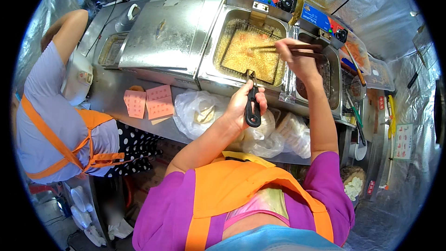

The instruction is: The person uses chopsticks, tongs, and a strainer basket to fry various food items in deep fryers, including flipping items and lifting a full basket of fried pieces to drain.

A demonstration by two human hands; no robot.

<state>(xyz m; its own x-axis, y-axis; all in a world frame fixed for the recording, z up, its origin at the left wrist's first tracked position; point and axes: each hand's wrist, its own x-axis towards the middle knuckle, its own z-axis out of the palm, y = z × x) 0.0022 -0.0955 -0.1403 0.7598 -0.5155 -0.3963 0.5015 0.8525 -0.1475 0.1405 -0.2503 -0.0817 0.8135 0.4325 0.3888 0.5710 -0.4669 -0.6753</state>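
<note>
My left hand is closed round the black handle of a wire fry basket. The basket sits down in a fryer tank, in bubbling yellow oil. Foam covers most of what is frying; a faint orange patch shows near the far side. From the right, my right hand grips a pair of long dark chopsticks. Their tips reach into the foam over the basket.
A second fryer tank adjoins on the right. Plastic bags of pale food and pink cards lie along the near counter. A metal lid covers the left section. At far left stands a person in an orange apron. Tongs lie right.
</note>
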